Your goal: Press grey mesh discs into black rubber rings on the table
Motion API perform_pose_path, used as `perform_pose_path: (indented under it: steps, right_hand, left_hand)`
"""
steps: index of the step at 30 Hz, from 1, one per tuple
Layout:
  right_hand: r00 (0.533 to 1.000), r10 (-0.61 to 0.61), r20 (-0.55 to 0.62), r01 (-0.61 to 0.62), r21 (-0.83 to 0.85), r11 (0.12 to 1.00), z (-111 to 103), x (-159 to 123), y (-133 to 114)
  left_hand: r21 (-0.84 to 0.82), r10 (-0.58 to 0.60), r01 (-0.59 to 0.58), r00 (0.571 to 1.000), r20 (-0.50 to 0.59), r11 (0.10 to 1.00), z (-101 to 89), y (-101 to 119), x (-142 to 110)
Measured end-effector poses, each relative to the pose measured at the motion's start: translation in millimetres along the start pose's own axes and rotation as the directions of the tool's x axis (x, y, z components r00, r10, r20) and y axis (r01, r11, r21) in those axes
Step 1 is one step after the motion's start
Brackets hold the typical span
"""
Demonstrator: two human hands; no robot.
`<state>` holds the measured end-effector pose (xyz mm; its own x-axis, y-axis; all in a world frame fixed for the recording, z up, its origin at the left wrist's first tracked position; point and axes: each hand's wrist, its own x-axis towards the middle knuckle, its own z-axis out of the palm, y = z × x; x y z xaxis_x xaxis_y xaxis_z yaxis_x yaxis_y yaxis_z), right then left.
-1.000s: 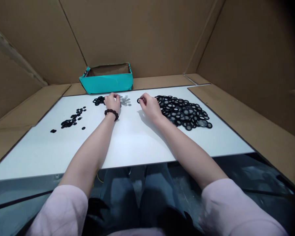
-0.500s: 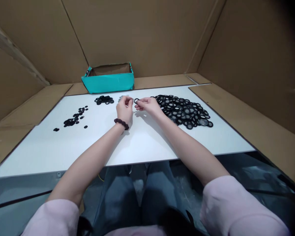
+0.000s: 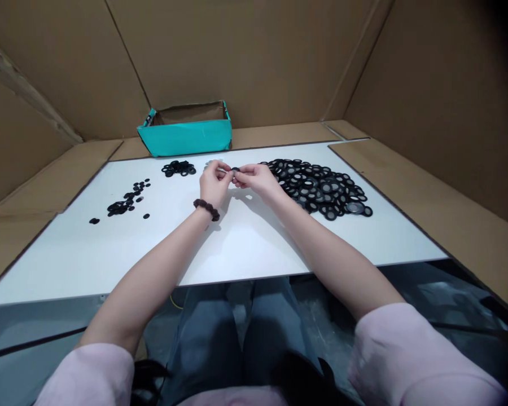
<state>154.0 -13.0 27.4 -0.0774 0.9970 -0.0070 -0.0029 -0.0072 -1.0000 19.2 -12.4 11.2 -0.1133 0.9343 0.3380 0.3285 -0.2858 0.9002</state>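
A small black ring (image 3: 235, 170) is pinched between the fingertips of both hands, just above the white table top. My left hand (image 3: 215, 181) closes on it from the left, thumb and fingers together; a dark braided band circles that wrist. From the other side, my right hand (image 3: 260, 180) grips it between thumb and fingers. The ring's middle looks greyish, and the fingers partly cover it. Right behind my right hand spreads a large heap of black rings with pale centres (image 3: 322, 189). Some pale, clear pieces (image 3: 211, 162) lie partly hidden behind my left hand.
Small black discs (image 3: 118, 208) are scattered on the left of the white table (image 3: 241, 242). A small pile of black rings (image 3: 178, 168) lies farther back. Behind it stands a teal-sided open box (image 3: 186, 138). Cardboard walls (image 3: 254, 62) enclose the back and sides.
My hands have come together: the left fingertips, which were apart from the ring in my right hand, now meet it. The view has shifted slightly.
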Motion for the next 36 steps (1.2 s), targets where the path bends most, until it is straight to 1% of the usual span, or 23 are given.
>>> perform_pose_path:
  steps: [2,4,6,8,11,14,16,18,20,22,26,28,32,34,36]
  right_hand:
    - [1.000,-0.006,-0.005,0.006,-0.042,0.999,0.4,-0.9,-1.5]
    - [1.000,-0.012,-0.007,0.011,-0.084,0.996,-0.3,-1.1,-2.9]
    - [1.000,-0.019,-0.006,0.018,-0.149,0.989,-1.9,-0.6,-3.7]
    - [1.000,-0.030,-0.001,0.029,-0.250,0.968,-3.7,0.1,-3.5]
    - [0.997,-0.057,0.044,0.070,-0.403,0.913,-5.7,0.3,-1.5]
    - [0.993,-0.085,0.087,0.118,-0.523,0.844,-7.2,-1.3,0.6]
    - [0.989,-0.098,0.112,0.145,-0.586,0.797,-8.0,-2.3,1.6]
    - [0.984,-0.103,0.143,0.170,-0.617,0.769,-8.8,-2.2,2.7]
    - [0.980,-0.113,0.167,0.193,-0.617,0.763,-9.6,-0.8,3.7]
    - [0.976,-0.128,0.177,0.210,-0.602,0.770,-10.7,1.1,3.8]
    - [0.973,-0.154,0.173,0.226,-0.569,0.790,-13.5,3.2,0.6]
    - [0.973,-0.157,0.167,0.225,-0.560,0.797,-14.6,3.4,-1.5]
    - [0.981,-0.143,0.132,0.191,-0.507,0.841,-14.1,4.7,-1.1]
    - [0.986,-0.130,0.101,0.162,-0.450,0.878,-12.4,5.5,0.9]
    - [0.993,-0.098,0.069,0.117,-0.385,0.915,-10.4,5.6,2.6]
  left_hand:
    - [-0.029,-0.018,0.019,0.999,0.044,0.999,-1.2,-0.2,-0.3]
    - [-0.045,-0.024,0.027,0.998,0.064,0.999,-1.8,-0.6,0.4]
    - [-0.030,-0.030,0.032,0.997,0.070,0.999,-2.3,-1.2,2.3]
    - [0.012,-0.024,0.023,0.998,0.063,1.000,-3.0,-1.2,4.7]
    - [0.098,0.007,-0.016,0.996,0.088,0.995,-4.7,0.8,6.8]
    - [0.178,0.028,-0.058,0.986,0.165,0.982,-6.1,4.3,5.7]
    - [0.227,0.028,-0.073,0.981,0.194,0.971,-7.0,5.4,4.7]
    - [0.262,0.012,-0.066,0.979,0.204,0.963,-8.2,4.1,5.3]
    - [0.258,-0.016,-0.038,0.979,0.204,0.965,-10.2,0.7,7.9]
    - [0.220,-0.053,0.004,0.975,0.216,0.976,-12.7,-3.5,11.6]
    - [0.140,-0.161,0.128,0.953,0.258,0.982,-17.4,-9.5,17.9]
    - [0.107,-0.184,0.161,0.948,0.259,0.981,-18.8,-11.0,19.3]
    - [0.034,-0.164,0.161,0.951,0.264,0.986,-18.7,-8.7,17.4]
    - [0.040,-0.207,0.204,0.942,0.262,0.978,-16.8,-3.4,13.8]
    - [0.047,-0.255,0.251,0.938,0.234,0.967,-13.4,2.7,9.5]
